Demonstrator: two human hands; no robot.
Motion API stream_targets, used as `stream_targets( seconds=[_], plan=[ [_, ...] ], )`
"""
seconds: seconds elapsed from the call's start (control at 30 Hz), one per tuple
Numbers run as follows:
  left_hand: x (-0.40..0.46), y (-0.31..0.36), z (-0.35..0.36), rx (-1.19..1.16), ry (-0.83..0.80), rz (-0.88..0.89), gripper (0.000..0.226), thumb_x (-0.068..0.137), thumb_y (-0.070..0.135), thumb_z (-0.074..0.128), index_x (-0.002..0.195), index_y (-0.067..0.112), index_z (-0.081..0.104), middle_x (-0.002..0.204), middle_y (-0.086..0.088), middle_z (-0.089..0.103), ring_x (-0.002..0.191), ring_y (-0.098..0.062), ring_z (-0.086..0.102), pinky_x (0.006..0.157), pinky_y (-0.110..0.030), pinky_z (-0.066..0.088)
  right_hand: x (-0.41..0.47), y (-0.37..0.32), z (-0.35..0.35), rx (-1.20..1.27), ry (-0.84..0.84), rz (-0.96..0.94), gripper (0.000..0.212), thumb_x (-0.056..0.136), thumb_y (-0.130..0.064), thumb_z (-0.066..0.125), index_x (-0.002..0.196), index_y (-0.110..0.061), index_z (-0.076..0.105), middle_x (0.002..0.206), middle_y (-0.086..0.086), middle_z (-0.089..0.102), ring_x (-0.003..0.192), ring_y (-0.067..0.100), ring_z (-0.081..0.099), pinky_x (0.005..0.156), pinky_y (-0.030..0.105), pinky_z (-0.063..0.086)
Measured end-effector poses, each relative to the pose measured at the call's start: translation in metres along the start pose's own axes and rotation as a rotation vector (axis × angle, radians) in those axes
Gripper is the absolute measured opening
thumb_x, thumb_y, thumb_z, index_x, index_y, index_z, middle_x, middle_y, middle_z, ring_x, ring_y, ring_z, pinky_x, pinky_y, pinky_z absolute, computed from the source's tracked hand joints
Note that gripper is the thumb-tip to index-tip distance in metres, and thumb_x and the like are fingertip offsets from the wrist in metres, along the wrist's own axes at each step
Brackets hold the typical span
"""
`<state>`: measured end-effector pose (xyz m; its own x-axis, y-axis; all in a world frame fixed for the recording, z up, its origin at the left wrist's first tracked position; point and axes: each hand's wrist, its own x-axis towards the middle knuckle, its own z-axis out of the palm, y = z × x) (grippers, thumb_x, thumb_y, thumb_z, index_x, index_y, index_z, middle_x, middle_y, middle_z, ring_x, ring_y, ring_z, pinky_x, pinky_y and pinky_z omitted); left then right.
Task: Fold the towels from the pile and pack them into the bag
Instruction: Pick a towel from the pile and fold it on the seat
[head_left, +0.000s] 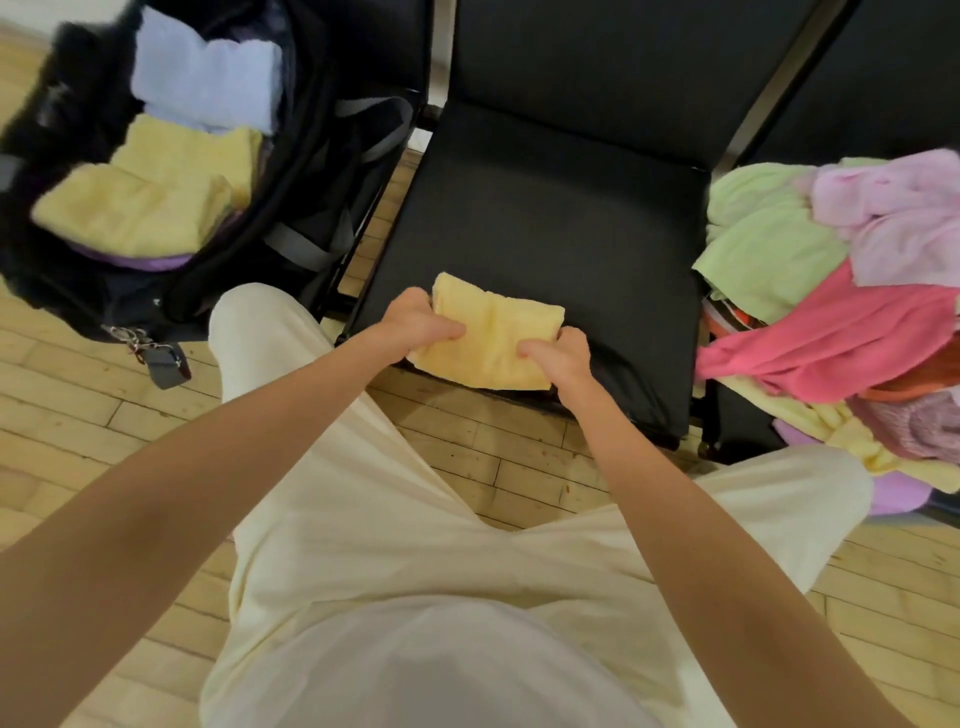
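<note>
**Q:** Your pale trousers (415, 545) fill the bottom of the view, with both bare forearms reaching forward over them. What are your hands doing?

**A:** Your left hand (415, 325) and right hand (561, 356) each pinch one end of a small folded yellow towel (493, 338), thumbs on top and fingers curled under. It sits at the front edge of a black chair seat (545, 208), which serves you as a flat place for folding. Holding both ends probably keeps the layers from slipping apart.

**Q:** Where does it need to go?

**A:** Into the open black bag (311, 156) on the wooden floor (78, 441) to your left. Two folded yellow towels (140, 202) and a folded pale blue one (208, 78) already lie in it, over something purple.

**Q:** Is much left?

**A:** Quite a lot, I judge. To your right, a loose pile (831, 291) of green, pink, lilac and yellow towels waits, kept well apart from the bag so folded and unfolded do not mix.
</note>
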<state>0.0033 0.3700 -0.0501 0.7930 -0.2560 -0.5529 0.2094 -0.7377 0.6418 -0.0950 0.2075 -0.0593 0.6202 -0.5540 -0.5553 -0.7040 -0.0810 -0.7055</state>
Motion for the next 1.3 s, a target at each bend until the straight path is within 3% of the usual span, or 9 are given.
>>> stream_targets(
  seconds=[0.27, 0.47, 0.63, 0.77, 0.87, 0.93, 1.03, 1.17, 1.3],
  plan=[
    [-0.001, -0.009, -0.122, -0.232, 0.302, 0.107, 0.038, 0.084, 0.025, 0.066, 0.116, 0.009, 0.052, 0.110, -0.005, 0.054, 0.101, -0.019, 0.053, 0.084, -0.035, 0.046, -0.008, -0.097, 0.058, 0.341, -0.184, -0.069, 0.035, 0.083, -0.015, 0.070, 0.113, -0.001, 0.058, 0.113, 0.011, 0.063, 0.102, 0.021, 0.061, 0.087, 0.036, 0.054],
    [0.006, -0.050, -0.214, -0.260, 0.530, 0.098, 0.044, 0.080, 0.011, 0.068, 0.120, 0.002, 0.054, 0.101, -0.004, 0.052, 0.095, -0.022, 0.053, 0.075, -0.032, 0.043, -0.013, -0.165, 0.135, 0.195, -0.319, -0.194, 0.027, 0.078, -0.015, 0.077, 0.099, -0.003, 0.066, 0.106, 0.010, 0.069, 0.095, 0.019, 0.066, 0.081, 0.036, 0.057],
    [0.019, -0.075, -0.302, -0.061, 0.730, 0.129, 0.015, 0.078, 0.010, 0.062, 0.092, 0.011, 0.055, 0.073, -0.001, 0.048, 0.066, -0.016, 0.046, 0.057, -0.032, 0.034, -0.023, -0.223, 0.217, 0.089, -0.331, -0.385, 0.010, 0.078, -0.015, 0.074, 0.076, -0.010, 0.065, 0.084, 0.006, 0.070, 0.084, 0.021, 0.069, 0.079, 0.050, 0.057],
    [0.034, -0.099, -0.350, 0.108, 0.812, 0.099, 0.007, 0.076, 0.010, 0.055, 0.077, 0.014, 0.049, 0.074, -0.008, 0.047, 0.067, -0.021, 0.046, 0.054, -0.032, 0.031, -0.034, -0.256, 0.276, -0.021, -0.326, -0.496, 0.028, 0.077, -0.021, 0.074, 0.097, -0.005, 0.062, 0.096, 0.007, 0.068, 0.091, 0.024, 0.066, 0.081, 0.045, 0.055],
    [0.051, -0.121, -0.364, 0.189, 0.776, -0.014, 0.021, 0.074, 0.006, 0.052, 0.062, 0.011, 0.036, 0.062, -0.006, 0.036, 0.056, -0.021, 0.037, 0.047, -0.029, 0.021, -0.043, -0.263, 0.304, -0.193, -0.266, -0.569, 0.050, 0.084, -0.024, 0.069, 0.121, -0.003, 0.043, 0.114, 0.010, 0.060, 0.106, 0.028, 0.058, 0.079, 0.029, 0.043],
    [0.061, -0.141, -0.363, 0.229, 0.735, -0.059, 0.030, 0.075, 0.001, 0.053, 0.060, 0.012, 0.030, 0.059, -0.003, 0.032, 0.053, -0.019, 0.034, 0.045, -0.030, 0.023, -0.043, -0.257, 0.317, -0.267, -0.264, -0.584, 0.055, 0.087, -0.022, 0.066, 0.127, -0.004, 0.033, 0.119, 0.013, 0.057, 0.109, 0.032, 0.056, 0.077, 0.031, 0.041],
    [0.072, -0.163, -0.356, 0.320, 0.696, -0.120, 0.024, 0.079, 0.001, 0.054, 0.065, 0.012, 0.039, 0.070, -0.007, 0.045, 0.063, -0.024, 0.046, 0.054, -0.035, 0.038, -0.036, -0.240, 0.332, -0.341, -0.277, -0.595, 0.050, 0.088, -0.018, 0.064, 0.122, -0.007, 0.031, 0.115, 0.014, 0.058, 0.105, 0.034, 0.058, 0.077, 0.038, 0.046],
    [0.074, -0.163, -0.352, 0.395, 0.656, -0.175, 0.019, 0.079, -0.004, 0.052, 0.067, 0.008, 0.043, 0.060, -0.005, 0.041, 0.055, -0.023, 0.042, 0.057, -0.035, 0.038, -0.030, -0.235, 0.332, -0.456, -0.252, -0.646, 0.043, 0.090, -0.015, 0.062, 0.120, -0.007, 0.032, 0.109, 0.016, 0.061, 0.102, 0.035, 0.059, 0.077, 0.043, 0.049],
    [0.067, -0.154, -0.348, 0.503, 0.594, -0.230, 0.014, 0.082, -0.006, 0.052, 0.078, 0.006, 0.048, 0.065, -0.007, 0.045, 0.074, -0.033, 0.051, 0.097, -0.050, 0.035, -0.027, -0.240, 0.321, -0.623, -0.281, -0.714, 0.039, 0.091, -0.021, 0.062, 0.117, -0.006, 0.037, 0.114, 0.016, 0.060, 0.105, 0.034, 0.059, 0.076, 0.041, 0.047]
  ],
)
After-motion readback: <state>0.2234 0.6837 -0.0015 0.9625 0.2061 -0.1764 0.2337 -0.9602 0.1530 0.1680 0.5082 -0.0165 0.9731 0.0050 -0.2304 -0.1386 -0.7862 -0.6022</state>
